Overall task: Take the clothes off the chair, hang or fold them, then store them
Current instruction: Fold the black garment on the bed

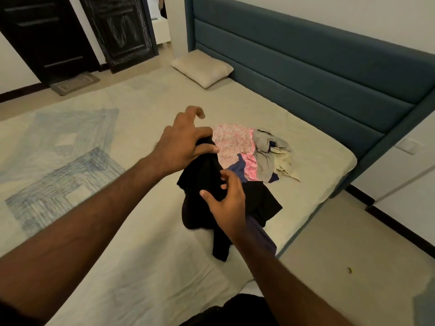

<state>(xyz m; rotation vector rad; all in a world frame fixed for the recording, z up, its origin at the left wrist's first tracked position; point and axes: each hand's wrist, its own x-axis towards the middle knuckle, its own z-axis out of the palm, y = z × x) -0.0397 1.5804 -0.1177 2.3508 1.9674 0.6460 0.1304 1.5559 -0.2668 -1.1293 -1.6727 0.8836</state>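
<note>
Left hand (181, 147) grips black garment (202, 184) by its top, index finger lifted clear. Right hand (226, 203), fingers loosely curled, touches the cloth below. Risk: bunched fabric slips, dragging the pile (249, 151) beyond the fingertips.

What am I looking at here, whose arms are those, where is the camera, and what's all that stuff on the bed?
There is no machine here. The single picture comes from a camera worn on a person's head, looking forward and down, so the two bare arms are that person's own. The left hand grips a black garment near its top, lifting it off the bed. The right hand touches the same garment lower down; whether its fingers pinch it is unclear. Behind lie a pink patterned garment and a crumpled grey garment. A pillow rests against the blue headboard.
</note>
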